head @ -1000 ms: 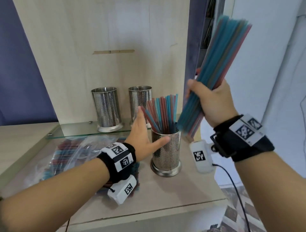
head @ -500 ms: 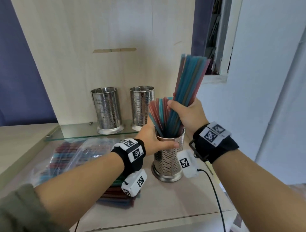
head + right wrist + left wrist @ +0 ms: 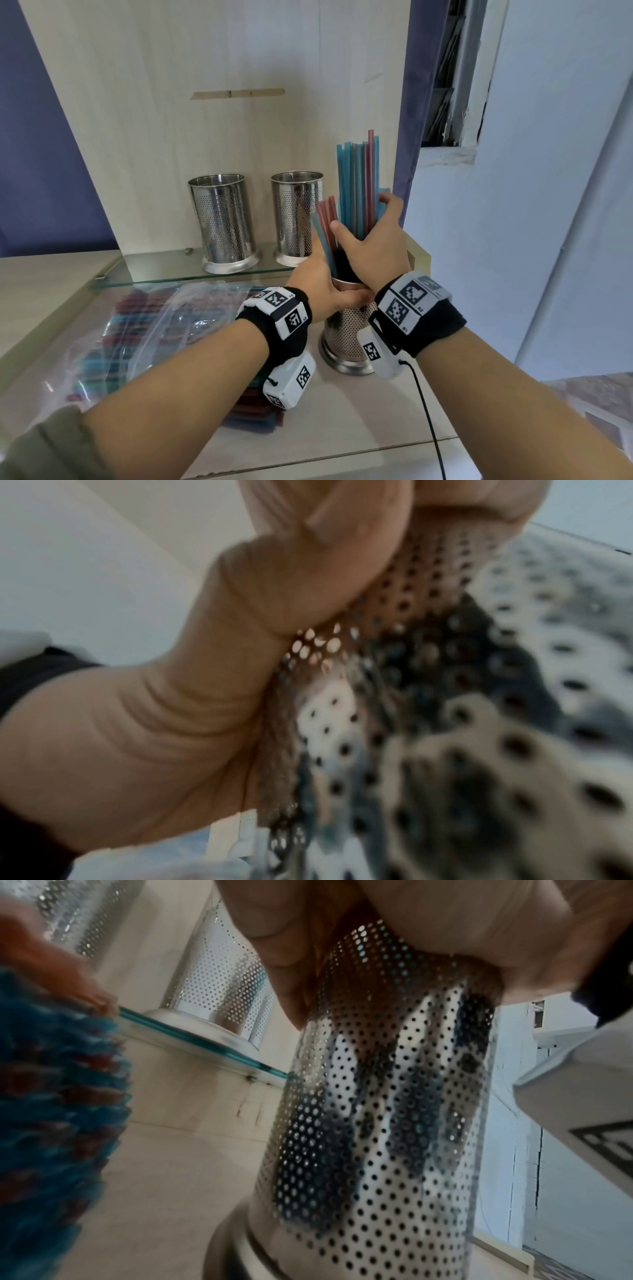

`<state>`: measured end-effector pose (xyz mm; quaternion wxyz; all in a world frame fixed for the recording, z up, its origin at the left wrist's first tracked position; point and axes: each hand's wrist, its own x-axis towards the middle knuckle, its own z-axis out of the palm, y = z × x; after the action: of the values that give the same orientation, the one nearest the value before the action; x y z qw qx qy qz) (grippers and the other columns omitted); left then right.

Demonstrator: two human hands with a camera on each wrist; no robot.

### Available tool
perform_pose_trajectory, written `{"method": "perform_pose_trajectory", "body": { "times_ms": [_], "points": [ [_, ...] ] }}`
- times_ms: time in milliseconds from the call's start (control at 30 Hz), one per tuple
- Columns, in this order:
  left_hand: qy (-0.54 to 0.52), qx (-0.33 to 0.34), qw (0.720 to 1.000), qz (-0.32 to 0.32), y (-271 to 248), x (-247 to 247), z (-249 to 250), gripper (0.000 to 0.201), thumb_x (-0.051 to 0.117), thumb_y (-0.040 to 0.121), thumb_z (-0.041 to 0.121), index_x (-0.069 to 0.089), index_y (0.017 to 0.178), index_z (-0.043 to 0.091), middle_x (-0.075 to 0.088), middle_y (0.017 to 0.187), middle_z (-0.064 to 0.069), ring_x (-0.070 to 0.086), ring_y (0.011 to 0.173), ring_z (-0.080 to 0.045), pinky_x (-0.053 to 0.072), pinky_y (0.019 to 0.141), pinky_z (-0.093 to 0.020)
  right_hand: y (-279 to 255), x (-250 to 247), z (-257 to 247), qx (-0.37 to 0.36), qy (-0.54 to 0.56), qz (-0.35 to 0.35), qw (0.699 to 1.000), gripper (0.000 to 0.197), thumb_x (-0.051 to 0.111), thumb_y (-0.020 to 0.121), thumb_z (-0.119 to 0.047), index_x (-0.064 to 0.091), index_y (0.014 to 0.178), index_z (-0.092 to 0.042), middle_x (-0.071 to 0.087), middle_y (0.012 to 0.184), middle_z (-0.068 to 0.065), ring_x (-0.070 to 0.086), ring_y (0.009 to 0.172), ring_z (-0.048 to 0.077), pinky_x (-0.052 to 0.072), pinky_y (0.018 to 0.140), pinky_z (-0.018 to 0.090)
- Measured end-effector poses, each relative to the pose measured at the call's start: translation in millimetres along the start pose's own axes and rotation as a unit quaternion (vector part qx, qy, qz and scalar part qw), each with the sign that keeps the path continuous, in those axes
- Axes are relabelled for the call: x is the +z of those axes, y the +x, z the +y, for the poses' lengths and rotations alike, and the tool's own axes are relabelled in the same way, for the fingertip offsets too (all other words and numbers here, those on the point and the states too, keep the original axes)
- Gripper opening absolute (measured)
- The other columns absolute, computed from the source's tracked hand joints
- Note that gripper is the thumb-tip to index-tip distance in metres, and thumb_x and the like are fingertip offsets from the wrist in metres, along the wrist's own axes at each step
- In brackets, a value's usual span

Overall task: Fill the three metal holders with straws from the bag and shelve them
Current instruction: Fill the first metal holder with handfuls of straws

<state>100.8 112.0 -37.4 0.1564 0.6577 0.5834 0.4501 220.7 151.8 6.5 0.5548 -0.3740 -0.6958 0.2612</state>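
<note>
Three holders | front holder (image 3: 346, 337) on counter, between both hands; left hand (image 3: 317, 284) grips rim; right hand (image 3: 373, 245) cups upright straws (image 3: 358, 185), axis vertical | two empty holders (image 3: 222, 222) shelved behind-left, left hand nearer.

Blue and red straws (image 3: 358, 185) fill a silver, hole-dotted holder (image 3: 346, 337).
</note>
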Motion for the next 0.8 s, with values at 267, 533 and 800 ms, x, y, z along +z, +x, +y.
{"method": "perform_pose_trajectory", "body": {
  "times_ms": [267,533,800],
  "points": [
    [0.034,-0.003,0.999,0.016,2,1,1,0.12,0.086,0.056,0.05,0.013,0.146,0.02,0.065,0.11,0.014,0.064,0.098,-0.001,0.052,0.089,-0.026,4,-1,1,-0.145,-0.114,0.009,0.983,0.072,0.073,0.082,-0.03,0.034,0.14,-0.013,0.052,0.126,0.004,0.048,0.109,0.015,0.041,0.095,0.026],
    [0.052,-0.006,0.999,-0.002,-3,-1,7,0.128,0.087,0.059,0.05,-0.001,0.149,0.026,0.058,0.127,0.007,0.057,0.114,-0.009,0.045,0.101,-0.025,22,-3,24,-0.02,0.033,-0.058,0.998,0.11,0.084,0.07,-0.04,0.012,0.15,-0.018,0.042,0.144,0.006,0.048,0.128,0.018,0.039,0.111,0.04],
    [0.028,-0.018,0.999,-0.013,2,1,2,0.145,0.083,0.05,0.063,-0.021,0.148,0.035,0.049,0.142,0.006,0.055,0.123,-0.011,0.045,0.105,-0.041,30,-6,29,0.143,0.164,-0.097,0.971,0.063,0.077,0.073,-0.045,0.053,0.123,-0.017,0.071,0.104,0.0,0.07,0.094,0.017,0.055,0.091,0.044]
  ]
}}
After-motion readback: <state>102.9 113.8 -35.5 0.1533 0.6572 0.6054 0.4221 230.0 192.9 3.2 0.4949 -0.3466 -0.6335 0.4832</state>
